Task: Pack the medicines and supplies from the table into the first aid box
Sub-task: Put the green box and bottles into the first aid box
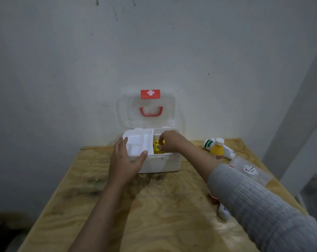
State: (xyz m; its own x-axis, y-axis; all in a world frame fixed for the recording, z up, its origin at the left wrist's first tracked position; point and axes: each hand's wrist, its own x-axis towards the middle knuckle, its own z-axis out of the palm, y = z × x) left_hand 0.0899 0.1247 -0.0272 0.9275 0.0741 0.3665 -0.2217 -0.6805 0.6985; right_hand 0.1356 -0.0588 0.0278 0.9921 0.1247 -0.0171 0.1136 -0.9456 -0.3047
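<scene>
A white first aid box point(159, 164) stands open at the far side of the wooden table point(154, 206), its clear lid point(146, 110) upright against the wall. A white divided tray point(138, 142) fills the box's left half. My left hand point(125, 160) grips the box's front left corner, thumb on the tray's rim. My right hand point(169, 140) reaches into the right half, fingers pinched on a yellow packet point(157, 148) that sits inside the box.
At the right of the table lie a yellow bottle with a white cap point(217, 150), a white bottle with a green label point(208, 143), a clear plastic bottle with a round sticker point(250, 170) and a small white tube point(223, 211) by my right sleeve.
</scene>
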